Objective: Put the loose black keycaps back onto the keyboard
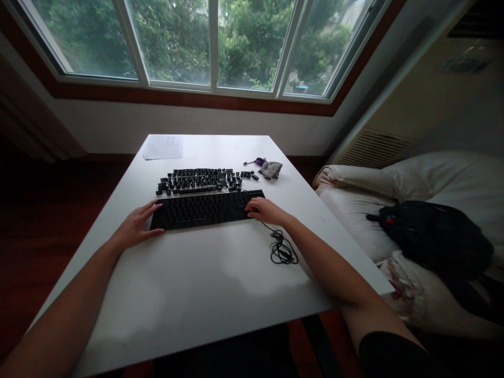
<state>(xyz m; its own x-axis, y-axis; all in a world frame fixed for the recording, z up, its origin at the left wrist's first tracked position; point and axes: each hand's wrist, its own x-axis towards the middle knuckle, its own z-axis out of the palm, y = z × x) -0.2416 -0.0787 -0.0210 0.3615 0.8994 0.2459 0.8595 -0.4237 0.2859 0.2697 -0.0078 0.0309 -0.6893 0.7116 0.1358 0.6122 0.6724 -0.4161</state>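
Note:
A black keyboard (200,209) lies flat on the white table, its key area looking dark and bare of most caps. My left hand (137,226) grips its left end, fingers at the far corner and thumb at the near one. Over the right end, my right hand (266,210) has its fingers bent and drawn together; whatever they may hold is too small to make out. Just beyond the keyboard, loose black keycaps (192,181) stand in rough rows. A black cable (282,251) lies coiled beside my right forearm.
Behind the keycaps at the right are a grey cloth (271,169) and a small purple brush (260,161). Paper sheets (163,146) lie at the table's far left corner. A sofa (350,202) with a black backpack (437,239) stands to the right, below a window (212,47) wall.

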